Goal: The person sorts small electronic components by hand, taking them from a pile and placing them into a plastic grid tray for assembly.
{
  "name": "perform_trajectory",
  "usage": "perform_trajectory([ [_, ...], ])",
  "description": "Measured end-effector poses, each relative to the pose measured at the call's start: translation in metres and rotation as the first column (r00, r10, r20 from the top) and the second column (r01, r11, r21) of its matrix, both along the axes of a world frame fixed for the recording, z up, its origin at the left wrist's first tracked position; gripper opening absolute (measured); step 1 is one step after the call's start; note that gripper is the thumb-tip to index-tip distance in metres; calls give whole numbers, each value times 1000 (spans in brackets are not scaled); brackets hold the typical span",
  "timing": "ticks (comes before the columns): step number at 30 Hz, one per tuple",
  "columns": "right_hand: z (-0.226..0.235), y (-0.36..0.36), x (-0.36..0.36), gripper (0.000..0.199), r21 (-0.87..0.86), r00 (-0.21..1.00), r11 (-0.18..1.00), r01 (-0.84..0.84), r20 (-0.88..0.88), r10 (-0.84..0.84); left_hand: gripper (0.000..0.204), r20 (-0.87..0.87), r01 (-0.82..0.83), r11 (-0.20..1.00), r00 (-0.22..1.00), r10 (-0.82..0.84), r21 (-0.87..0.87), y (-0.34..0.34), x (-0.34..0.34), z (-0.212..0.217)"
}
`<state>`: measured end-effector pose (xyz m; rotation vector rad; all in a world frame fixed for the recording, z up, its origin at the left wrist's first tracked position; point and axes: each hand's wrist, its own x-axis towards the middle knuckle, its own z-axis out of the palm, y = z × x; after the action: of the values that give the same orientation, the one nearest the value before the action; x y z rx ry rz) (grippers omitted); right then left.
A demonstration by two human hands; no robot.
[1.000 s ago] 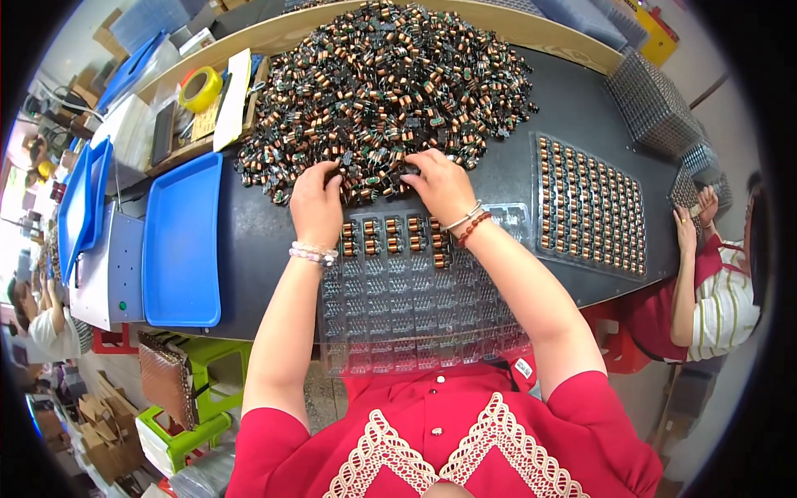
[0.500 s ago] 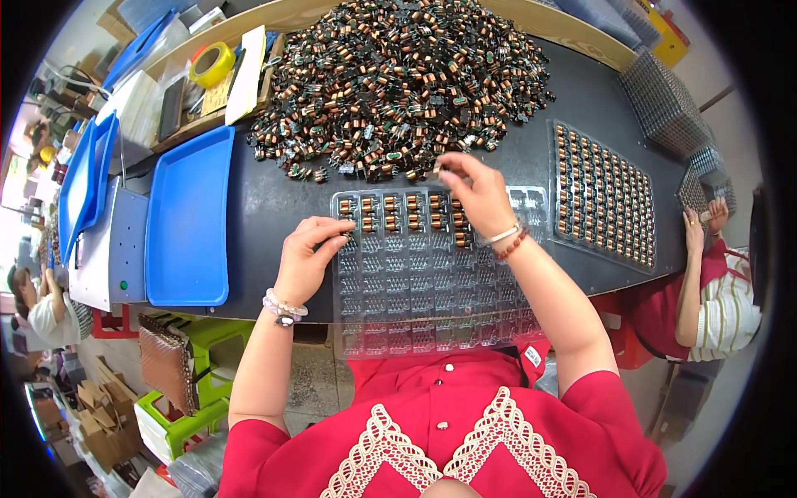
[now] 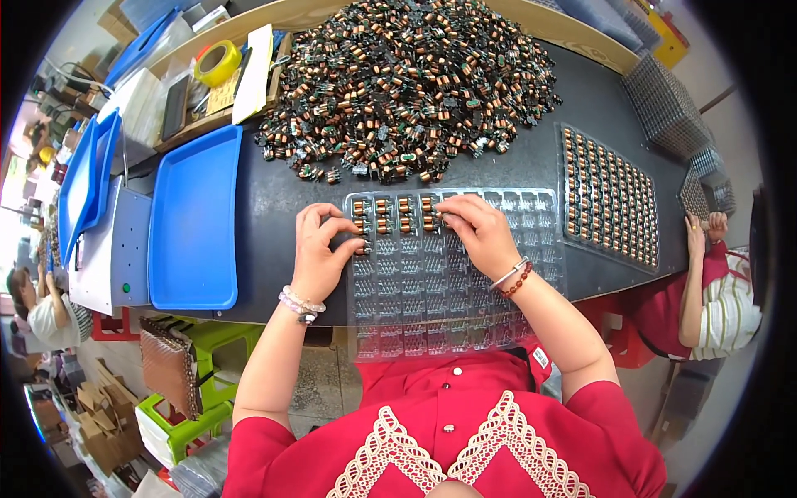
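Note:
A clear plastic compartment tray point(image 3: 415, 324) lies in front of me, its near edge reaching over the table's front. Small copper-wound coils point(image 3: 405, 214) sit in its upper left pockets. My left hand point(image 3: 320, 253) is at the tray's left side, thumb and forefinger pinched on a coil point(image 3: 361, 247) at the pockets just below the filled ones. Over the upper middle pockets, my right hand point(image 3: 481, 235) has its fingertips closed on a coil, mostly hidden by the fingers. Beyond the tray rises a large heap of loose coils point(image 3: 407, 91).
A filled coil tray point(image 3: 610, 199) lies to the right, with stacked trays point(image 3: 668, 104) behind it. At left stand a blue tray point(image 3: 195, 224) and a wooden box with yellow tape point(image 3: 217, 64). Another person's hands point(image 3: 706, 228) are at far right.
My right hand has come from the heap's near edge back to the tray's pockets. The left hand's fingers have shifted slightly down and over the tray's left column.

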<state>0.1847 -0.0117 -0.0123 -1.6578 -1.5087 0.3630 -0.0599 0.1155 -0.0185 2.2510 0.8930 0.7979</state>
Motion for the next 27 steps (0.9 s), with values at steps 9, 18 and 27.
perform_trajectory([
  [9,6,2,-5,16,131,949,991,12,310,-53,21,-174,-131,855,953,248,502,63,23,-10],
  [18,-1,0,8,18,66,984,996,57,165,-67,17,60,-124,989,991,119,81,9,11,4],
  [27,7,-12,5,23,58,879,998,-34,476,2,11,18,68,992,998,-67,-110,-28,17,21],
])
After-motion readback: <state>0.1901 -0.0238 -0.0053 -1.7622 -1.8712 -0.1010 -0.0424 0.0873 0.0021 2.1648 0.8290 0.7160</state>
